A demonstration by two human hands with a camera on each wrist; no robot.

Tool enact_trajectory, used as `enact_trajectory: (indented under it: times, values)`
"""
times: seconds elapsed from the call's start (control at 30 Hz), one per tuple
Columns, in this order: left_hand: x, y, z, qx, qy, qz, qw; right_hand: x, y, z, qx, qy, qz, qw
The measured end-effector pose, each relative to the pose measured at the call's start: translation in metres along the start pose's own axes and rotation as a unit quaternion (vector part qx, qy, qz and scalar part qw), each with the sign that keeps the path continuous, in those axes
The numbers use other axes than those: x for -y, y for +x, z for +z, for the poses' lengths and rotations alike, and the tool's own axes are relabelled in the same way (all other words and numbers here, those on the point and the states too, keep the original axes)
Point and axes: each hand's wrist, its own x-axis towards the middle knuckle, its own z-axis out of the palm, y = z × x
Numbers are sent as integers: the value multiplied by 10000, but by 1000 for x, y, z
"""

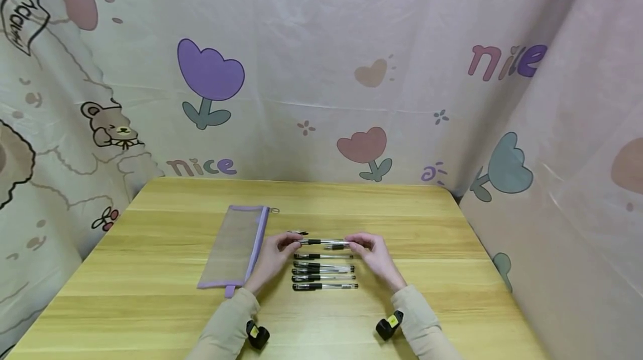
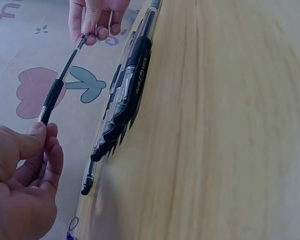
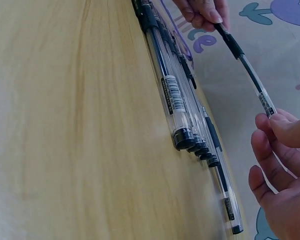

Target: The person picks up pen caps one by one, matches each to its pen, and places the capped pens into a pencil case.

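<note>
A gel pen (image 1: 326, 241) with a clear barrel and black grip is held level above the table between both hands. My left hand (image 1: 275, 257) pinches its black-grip end between thumb and fingers. At the other end, my right hand (image 1: 373, 254) pinches the clear barrel near its label. The tip is hidden in the left fingers. Below, several similar pens (image 2: 135, 85) lie in a row, black caps to the left. Another pen (image 3: 225, 192) lies apart behind the row, partly covered by the held pen and hands in the head view.
A mesh zip pouch (image 1: 233, 245) with purple edging lies flat left of the pens, its zip pull (image 1: 273, 210) at the far right corner. The wooden table (image 1: 150, 237) ends against a patterned cloth (image 1: 301, 70) at the back and sides.
</note>
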Motion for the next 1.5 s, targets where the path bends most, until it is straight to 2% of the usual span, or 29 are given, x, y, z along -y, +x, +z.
enact_trajectory:
  times: [0.2, 0.33, 0.53, 0.77, 0.93, 1.13, 1.27, 1.4, 1.5]
  values:
    - [5, 2, 0, 16, 81, -152, 9999, -1, 0, -2, 183, 12, 207, 9996]
    - [6, 2, 1, 27, 151, -76, 9999, -3, 1, -2, 260, -168, 135, 9994]
    - [5, 3, 2, 91, 344, -2, 9994, -9, 0, -1, 121, -640, 30, 9979]
    - [3, 2, 3, 98, 319, -246, 9991, -9, -2, -2, -33, -644, 186, 9977]
    - [4, 0, 3, 103, 326, -76, 9994, -8, -1, -3, -56, -731, 218, 9971]
    - [6, 1, 4, 122, 236, -184, 9995, -6, -1, -3, -145, -838, 215, 9961]
    - [6, 2, 3, 195, 152, -131, 9996, -5, -1, -3, -153, -978, 115, 9950]
    - [4, 1, 2, 189, 205, -249, 9993, -6, 0, -3, -153, -1008, 101, 9947]
    - [2, 2, 2, 166, 231, -484, 9984, -7, 0, -3, -169, -983, 119, 9949]
